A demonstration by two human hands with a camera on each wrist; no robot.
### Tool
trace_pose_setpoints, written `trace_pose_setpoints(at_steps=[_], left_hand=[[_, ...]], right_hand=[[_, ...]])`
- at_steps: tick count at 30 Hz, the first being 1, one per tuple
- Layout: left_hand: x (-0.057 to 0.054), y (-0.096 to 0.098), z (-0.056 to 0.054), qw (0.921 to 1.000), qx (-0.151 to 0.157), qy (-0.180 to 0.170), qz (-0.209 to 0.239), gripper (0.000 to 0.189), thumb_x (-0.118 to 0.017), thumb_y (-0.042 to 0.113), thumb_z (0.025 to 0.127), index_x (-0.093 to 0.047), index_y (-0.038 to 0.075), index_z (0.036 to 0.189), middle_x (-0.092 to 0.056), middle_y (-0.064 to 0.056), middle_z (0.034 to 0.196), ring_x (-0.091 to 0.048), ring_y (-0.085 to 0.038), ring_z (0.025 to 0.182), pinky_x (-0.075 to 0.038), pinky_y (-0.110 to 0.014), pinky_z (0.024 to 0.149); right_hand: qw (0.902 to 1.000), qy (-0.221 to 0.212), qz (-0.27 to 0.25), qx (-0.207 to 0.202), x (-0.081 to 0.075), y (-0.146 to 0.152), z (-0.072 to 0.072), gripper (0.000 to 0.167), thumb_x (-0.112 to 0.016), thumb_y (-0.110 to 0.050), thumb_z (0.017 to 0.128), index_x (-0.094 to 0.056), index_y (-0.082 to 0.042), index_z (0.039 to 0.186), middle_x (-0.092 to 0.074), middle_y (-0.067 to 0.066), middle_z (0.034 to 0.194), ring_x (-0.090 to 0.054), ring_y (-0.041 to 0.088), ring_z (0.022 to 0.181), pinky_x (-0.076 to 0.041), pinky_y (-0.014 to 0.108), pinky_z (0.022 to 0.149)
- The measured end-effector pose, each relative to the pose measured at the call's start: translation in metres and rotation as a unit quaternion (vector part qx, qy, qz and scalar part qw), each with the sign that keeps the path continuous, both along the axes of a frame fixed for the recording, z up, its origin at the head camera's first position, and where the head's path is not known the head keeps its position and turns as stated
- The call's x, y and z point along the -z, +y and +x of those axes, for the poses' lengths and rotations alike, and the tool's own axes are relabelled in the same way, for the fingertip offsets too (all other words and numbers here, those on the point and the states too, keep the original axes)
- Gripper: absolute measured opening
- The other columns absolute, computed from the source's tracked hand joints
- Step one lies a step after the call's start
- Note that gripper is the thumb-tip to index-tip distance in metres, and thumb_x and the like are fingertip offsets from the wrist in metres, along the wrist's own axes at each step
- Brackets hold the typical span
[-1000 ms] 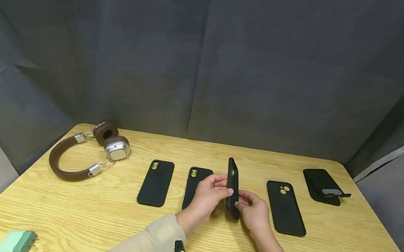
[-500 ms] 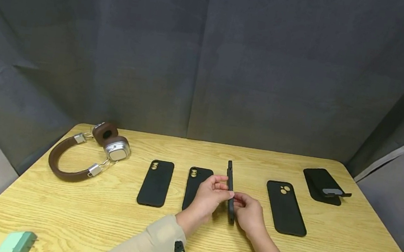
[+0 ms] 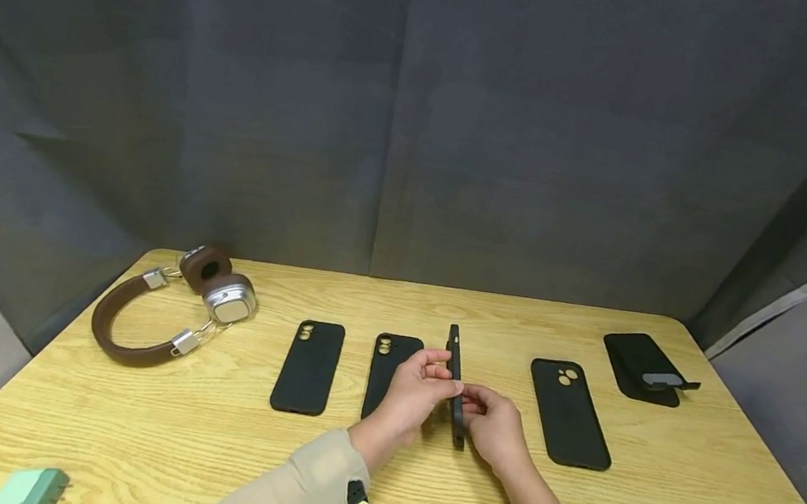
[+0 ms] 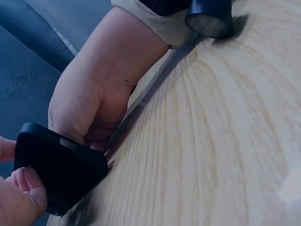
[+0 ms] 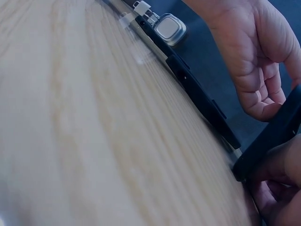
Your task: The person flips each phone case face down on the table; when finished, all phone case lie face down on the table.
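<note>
Held on edge above the middle of the table is a black phone case (image 3: 457, 423), its narrow side toward the head camera. My left hand (image 3: 410, 393) pinches it from the left, thumb on the near edge. From the right, my right hand (image 3: 498, 433) holds its lower part between thumb and fingers. In the left wrist view, the case (image 4: 61, 165) shows a broad dark face and an end with a cutout; it partly hides the right fingers. The right wrist view has both hands on the case (image 5: 268, 139). Another black phone case (image 3: 383, 371) lies partly behind the left hand.
A black phone case (image 3: 309, 366) lies to the left, another phone case (image 3: 569, 415) to the right. A flat black item with a raised flap (image 3: 635, 364) sits far right. Brown headphones (image 3: 111, 317) lie back left. A mint-green plug (image 3: 30, 488) is at the front left.
The held phone case has turned from slightly angled to edge-on and shifted a little left. The right hand shifted slightly left against it; the left hand keeps its grip.
</note>
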State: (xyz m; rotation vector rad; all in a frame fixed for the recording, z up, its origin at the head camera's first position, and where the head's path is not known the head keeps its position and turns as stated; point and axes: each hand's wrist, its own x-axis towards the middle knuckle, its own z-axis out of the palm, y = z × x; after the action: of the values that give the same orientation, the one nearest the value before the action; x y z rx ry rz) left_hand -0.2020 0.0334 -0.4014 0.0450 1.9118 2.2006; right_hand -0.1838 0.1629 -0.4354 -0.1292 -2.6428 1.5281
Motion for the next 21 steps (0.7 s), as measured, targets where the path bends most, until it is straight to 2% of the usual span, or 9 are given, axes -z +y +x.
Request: trace_pose_setpoints(at_steps=[8, 14, 21], left_hand=[[0.0, 0.003, -0.001, 0.9998, 0.003, 0.011, -0.018, 0.042, -0.067, -0.001, 0.078, -0.056, 0.003, 0.119, -0.052, -0.002, 0.087, -0.054, -0.01, 0.076, -0.045, -0.02, 0.069], [0.0, 0.006, 0.0, 0.9994, 0.006, 0.022, -0.026, 0.042, -0.066, -0.003, 0.079, -0.055, 0.002, 0.119, -0.052, -0.006, 0.09, -0.056, -0.009, 0.076, -0.048, -0.021, 0.069], [-0.001, 0.007, 0.0, 0.9995, 0.005, 0.022, -0.023, 0.042, -0.067, -0.003, 0.079, -0.056, 0.002, 0.119, -0.053, -0.008, 0.091, -0.055, -0.01, 0.074, -0.048, -0.022, 0.068]], right_hand=[[0.9986, -0.028, -0.044, -0.007, -0.002, 0.004, 0.0, 0.031, -0.06, 0.01, 0.082, -0.06, 0.011, 0.113, -0.065, 0.016, 0.094, -0.061, 0.023, 0.088, -0.051, 0.026, 0.07], [0.9966, -0.042, -0.068, -0.017, -0.006, 0.008, 0.004, 0.031, -0.057, 0.006, 0.085, -0.058, 0.011, 0.115, -0.064, 0.017, 0.1, -0.06, 0.023, 0.092, -0.051, 0.026, 0.073], [0.989, -0.069, -0.129, -0.021, -0.021, 0.015, 0.013, 0.034, -0.056, 0.002, 0.085, -0.056, 0.009, 0.119, -0.063, 0.018, 0.107, -0.061, 0.021, 0.097, -0.051, 0.028, 0.08]])
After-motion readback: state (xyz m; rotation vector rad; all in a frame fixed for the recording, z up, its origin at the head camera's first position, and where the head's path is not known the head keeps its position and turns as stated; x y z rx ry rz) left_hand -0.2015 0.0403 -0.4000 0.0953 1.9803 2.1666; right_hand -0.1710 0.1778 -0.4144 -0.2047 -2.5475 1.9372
